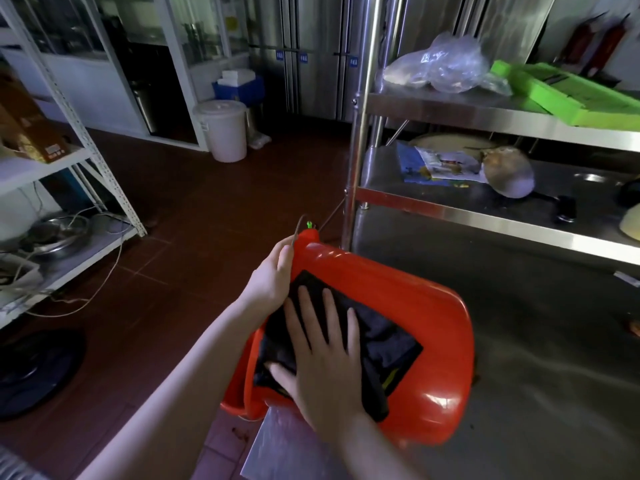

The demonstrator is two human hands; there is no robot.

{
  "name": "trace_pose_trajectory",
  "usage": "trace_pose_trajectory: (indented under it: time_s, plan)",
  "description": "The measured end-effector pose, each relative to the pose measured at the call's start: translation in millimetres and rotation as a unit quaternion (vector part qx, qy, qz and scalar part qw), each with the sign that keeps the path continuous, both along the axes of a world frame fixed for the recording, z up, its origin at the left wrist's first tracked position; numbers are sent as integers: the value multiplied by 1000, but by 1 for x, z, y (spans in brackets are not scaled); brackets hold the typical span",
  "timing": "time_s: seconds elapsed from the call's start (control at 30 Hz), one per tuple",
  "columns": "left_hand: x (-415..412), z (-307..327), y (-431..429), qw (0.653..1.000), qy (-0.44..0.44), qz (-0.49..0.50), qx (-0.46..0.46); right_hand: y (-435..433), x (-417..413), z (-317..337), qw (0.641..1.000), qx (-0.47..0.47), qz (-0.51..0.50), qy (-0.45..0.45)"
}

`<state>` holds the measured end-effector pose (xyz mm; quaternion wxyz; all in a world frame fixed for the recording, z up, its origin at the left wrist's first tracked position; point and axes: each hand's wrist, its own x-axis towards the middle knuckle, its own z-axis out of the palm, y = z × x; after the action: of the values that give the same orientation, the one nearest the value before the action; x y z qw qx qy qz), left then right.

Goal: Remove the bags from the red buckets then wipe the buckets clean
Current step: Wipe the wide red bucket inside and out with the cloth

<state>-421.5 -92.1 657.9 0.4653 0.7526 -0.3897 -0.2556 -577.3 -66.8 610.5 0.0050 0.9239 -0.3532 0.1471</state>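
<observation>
Red bucket point(408, 299) is lying tipped on its side at the near corner of the steel table point(554, 393), its mouth hanging over the edge toward the tiled floor point(194, 220). The right hand point(322, 355) is pressing a dark cloth point(388, 344) flat against the bucket's wall, fingers straight and spread. The left hand point(273, 278) is gripping the bucket's far edge beside the wire handle point(298, 226), fingers curled.
</observation>
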Motion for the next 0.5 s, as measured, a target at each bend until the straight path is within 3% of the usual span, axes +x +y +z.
trace_pose_trajectory:
  time_s: [0.17, 0.3, 0.4, 0.5]
  plan:
    - [-8, -2, 9, 1000, -12, 5, -2, -15, 11, 14, 996, -12, -57, -60]
    - [-16, -5, 27, 999, -29, 14, -29, -59, 1, 27, 999, 6, 20, -30]
    - [-31, -10, 62, 997, -56, 9, -52, -108, 4, 41, 992, 123, 9, 14]
    - [-41, -18, 98, 996, -44, 25, -70, -141, 18, 55, 957, 281, -42, 61]
